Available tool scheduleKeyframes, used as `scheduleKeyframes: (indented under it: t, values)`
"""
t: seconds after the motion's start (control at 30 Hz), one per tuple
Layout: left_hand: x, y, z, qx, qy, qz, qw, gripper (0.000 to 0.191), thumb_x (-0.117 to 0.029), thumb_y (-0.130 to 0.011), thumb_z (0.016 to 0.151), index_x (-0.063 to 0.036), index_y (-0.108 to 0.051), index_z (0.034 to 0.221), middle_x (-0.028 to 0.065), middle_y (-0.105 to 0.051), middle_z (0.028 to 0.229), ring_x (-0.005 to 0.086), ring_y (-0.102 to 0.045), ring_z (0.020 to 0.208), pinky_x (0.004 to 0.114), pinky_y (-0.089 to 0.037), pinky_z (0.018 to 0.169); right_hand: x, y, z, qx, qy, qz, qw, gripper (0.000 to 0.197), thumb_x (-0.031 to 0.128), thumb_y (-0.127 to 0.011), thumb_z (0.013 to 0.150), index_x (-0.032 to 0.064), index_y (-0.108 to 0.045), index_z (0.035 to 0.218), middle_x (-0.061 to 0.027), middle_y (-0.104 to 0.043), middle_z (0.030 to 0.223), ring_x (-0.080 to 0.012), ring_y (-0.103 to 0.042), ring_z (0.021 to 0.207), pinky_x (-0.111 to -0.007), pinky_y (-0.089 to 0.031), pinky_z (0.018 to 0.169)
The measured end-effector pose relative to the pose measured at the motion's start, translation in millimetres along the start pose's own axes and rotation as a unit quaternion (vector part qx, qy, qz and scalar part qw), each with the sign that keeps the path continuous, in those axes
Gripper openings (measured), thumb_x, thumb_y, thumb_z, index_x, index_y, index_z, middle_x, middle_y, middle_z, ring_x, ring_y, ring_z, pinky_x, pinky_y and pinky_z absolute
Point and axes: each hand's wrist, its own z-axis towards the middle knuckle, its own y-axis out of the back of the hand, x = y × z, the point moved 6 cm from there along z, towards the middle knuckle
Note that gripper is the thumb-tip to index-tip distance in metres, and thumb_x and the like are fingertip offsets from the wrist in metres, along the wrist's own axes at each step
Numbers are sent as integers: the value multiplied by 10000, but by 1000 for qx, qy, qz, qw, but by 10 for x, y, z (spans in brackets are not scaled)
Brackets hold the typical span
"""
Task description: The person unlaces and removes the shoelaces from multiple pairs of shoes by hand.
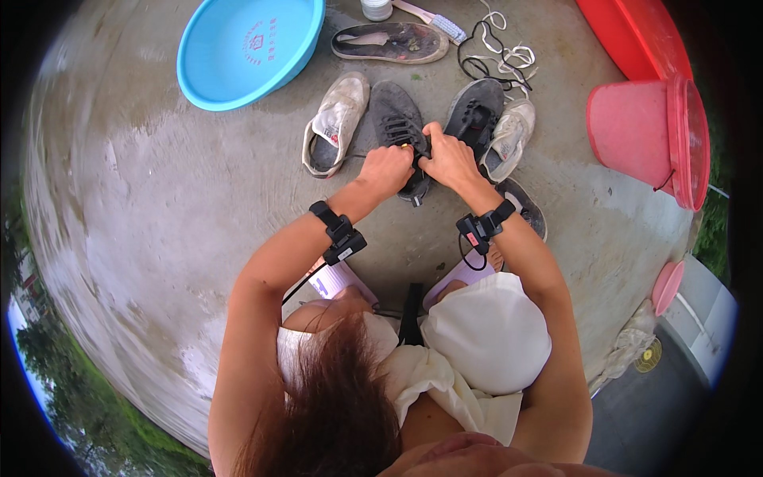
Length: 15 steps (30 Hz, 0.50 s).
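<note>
A black lace-up shoe (pixel 396 110) lies on the concrete floor, its toe away from me. At its laces, my left hand (pixel 388 168) has its fingers curled on a lace by the tongue. My right hand (pixel 448 156) pinches the lace on the shoe's other side. Another black shoe (pixel 475 110) stands to the right, without visible lacing. White canvas shoes lie at both sides, one on the left (pixel 343 113) and one on the right (pixel 511 134). Loose black and white shoelaces (pixel 506 56) lie tangled beyond them.
A blue plastic basin (pixel 244 53) stands at the far left. Beyond the shoes lie a dark slip-on shoe (pixel 411 43), a scrub brush (pixel 444 25) and a white container (pixel 377 9). A pink bucket (pixel 632 128) lies on its side at right, near a red basin (pixel 638 36). Another dark shoe (pixel 530 208) is by my right forearm.
</note>
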Motion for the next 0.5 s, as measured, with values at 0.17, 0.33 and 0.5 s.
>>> scheduleKeyframes:
  t: [0.17, 0.33, 0.5]
  values:
    - [132, 122, -83, -72, -48, -104, 991, 215, -228, -679, 928, -79, -758, 1061, 132, -748, 854, 344, -723, 802, 471, -561, 720, -70, -30, 5, -39, 20, -4, 999, 560, 201, -729, 776, 83, -482, 1264, -154, -709, 829, -422, -702, 829, -520, -543, 747]
    - [299, 548, -467, -42, -118, -145, 981, 190, -216, -678, 957, -74, -775, 1037, 139, -746, 877, 312, -719, 808, 414, -556, 710, -76, 15, -13, 1, -13, 18, 1000, 554, 203, -725, 782, 84, -488, 1268, -259, -724, 996, -461, -695, 958, -524, -543, 844]
    - [679, 895, -992, -40, -129, -144, 980, 186, -193, -714, 936, -40, -772, 1023, 132, -751, 957, 317, -707, 851, 393, -559, 740, -68, 28, -2, -8, -5, 18, 1000, 555, 193, -718, 793, 87, -479, 1282, -212, -714, 920, -444, -697, 901, -522, -539, 807]
